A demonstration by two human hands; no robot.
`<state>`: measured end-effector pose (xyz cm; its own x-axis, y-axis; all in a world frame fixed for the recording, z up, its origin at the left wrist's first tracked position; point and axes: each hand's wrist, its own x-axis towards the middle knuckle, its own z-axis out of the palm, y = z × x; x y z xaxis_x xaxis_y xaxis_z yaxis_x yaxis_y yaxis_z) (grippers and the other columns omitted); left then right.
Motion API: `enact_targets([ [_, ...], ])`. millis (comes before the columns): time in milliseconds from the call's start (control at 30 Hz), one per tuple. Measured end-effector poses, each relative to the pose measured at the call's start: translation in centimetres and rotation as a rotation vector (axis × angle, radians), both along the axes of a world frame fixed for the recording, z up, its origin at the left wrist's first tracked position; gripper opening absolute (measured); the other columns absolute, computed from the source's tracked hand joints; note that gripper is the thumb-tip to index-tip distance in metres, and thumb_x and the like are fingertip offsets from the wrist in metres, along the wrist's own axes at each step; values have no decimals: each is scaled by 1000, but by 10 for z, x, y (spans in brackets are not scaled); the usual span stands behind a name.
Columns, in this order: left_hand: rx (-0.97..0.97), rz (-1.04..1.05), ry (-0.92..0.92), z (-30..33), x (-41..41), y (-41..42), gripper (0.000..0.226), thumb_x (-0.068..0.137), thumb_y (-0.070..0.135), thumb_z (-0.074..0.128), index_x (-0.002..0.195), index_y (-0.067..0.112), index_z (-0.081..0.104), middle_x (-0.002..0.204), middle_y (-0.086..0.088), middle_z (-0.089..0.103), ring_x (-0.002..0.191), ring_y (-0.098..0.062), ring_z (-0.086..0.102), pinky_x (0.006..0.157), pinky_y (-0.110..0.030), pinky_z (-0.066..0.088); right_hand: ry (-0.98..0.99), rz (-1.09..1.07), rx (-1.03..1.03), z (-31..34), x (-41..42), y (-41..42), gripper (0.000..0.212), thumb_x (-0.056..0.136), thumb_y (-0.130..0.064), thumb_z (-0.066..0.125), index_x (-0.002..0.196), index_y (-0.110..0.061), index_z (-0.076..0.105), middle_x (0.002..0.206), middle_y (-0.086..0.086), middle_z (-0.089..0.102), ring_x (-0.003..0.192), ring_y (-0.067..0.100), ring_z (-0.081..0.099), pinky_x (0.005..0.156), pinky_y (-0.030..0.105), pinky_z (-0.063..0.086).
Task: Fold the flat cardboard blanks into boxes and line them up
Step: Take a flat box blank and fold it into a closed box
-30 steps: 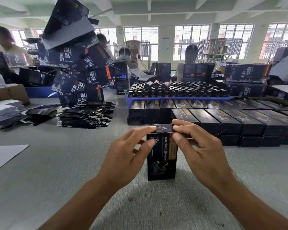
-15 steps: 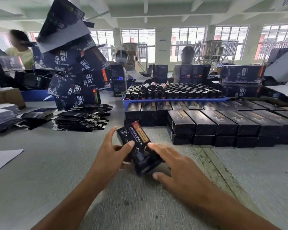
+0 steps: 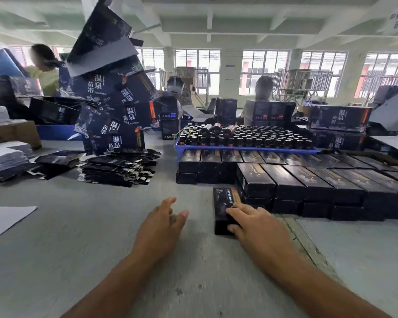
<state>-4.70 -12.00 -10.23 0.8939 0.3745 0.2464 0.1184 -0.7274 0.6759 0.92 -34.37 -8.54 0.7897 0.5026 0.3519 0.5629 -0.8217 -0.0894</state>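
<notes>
Blanks: flat black cardboard blanks (image 3: 117,167) stacked on grey desk (image 3: 78,226), left.
Left grip (image 3: 161,223): spread wide, nothing held.
Box: folded black cardboard box (image 3: 224,200) laid flat, just beside row of finished black boxes (image 3: 313,180).
Right grip (image 3: 255,223): fingers pressed flat on box top.

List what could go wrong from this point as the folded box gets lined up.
1. The folded box under the right hand sticks out in front of the stacked row; a hard push could leave it crooked or shift its neighbours.
2. The flat blanks sit right below a leaning pile of large cartons; if the left hand reaches there, it might topple the pile.
</notes>
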Motion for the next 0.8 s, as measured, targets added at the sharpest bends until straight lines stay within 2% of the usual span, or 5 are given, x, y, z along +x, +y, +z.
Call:
enact_targets([
  [100, 56, -17, 5, -2, 1, -1, 57, 100, 55, 46, 150, 30, 37, 117, 6, 60, 110, -12, 58, 101, -37, 47, 21, -22, -31, 3, 19, 7, 43, 104, -38, 44, 147, -33, 41, 159, -13, 36, 122, 23, 60, 92, 38, 52],
  [300, 91, -14, 2, -7, 4, 1, 52, 98, 56, 47, 144, 32, 46, 130, 4, 60, 117, -14, 57, 102, -41, 48, 81, -130, -89, 2, 52, 26, 58, 100, -7, 40, 155, -22, 28, 166, -2, 21, 123, 38, 58, 92, 47, 51],
  [467, 120, -16, -21, -9, 4, 2, 48, 98, 55, 47, 141, 34, 49, 110, 14, 55, 113, -12, 54, 97, -35, 48, 89, -161, -95, -8, 61, 33, 65, 95, -2, 40, 154, -21, 23, 168, 1, 11, 99, 36, 65, 70, 39, 46],
  [600, 124, -14, 5, -7, 4, 2, 48, 98, 55, 48, 140, 33, 49, 121, 9, 59, 117, -14, 54, 100, -37, 48, 154, -143, -121, -7, 65, 30, 68, 95, -5, 42, 156, -22, 16, 169, -1, 4, 106, 38, 62, 74, 41, 46],
  [800, 121, -16, 8, -7, 3, 1, 43, 96, 54, 52, 134, 34, 54, 119, 9, 60, 114, -13, 56, 98, -37, 48, 210, -159, -171, 1, 63, 34, 77, 93, 0, 41, 158, -22, 7, 169, 2, -6, 108, 39, 59, 73, 44, 44],
])
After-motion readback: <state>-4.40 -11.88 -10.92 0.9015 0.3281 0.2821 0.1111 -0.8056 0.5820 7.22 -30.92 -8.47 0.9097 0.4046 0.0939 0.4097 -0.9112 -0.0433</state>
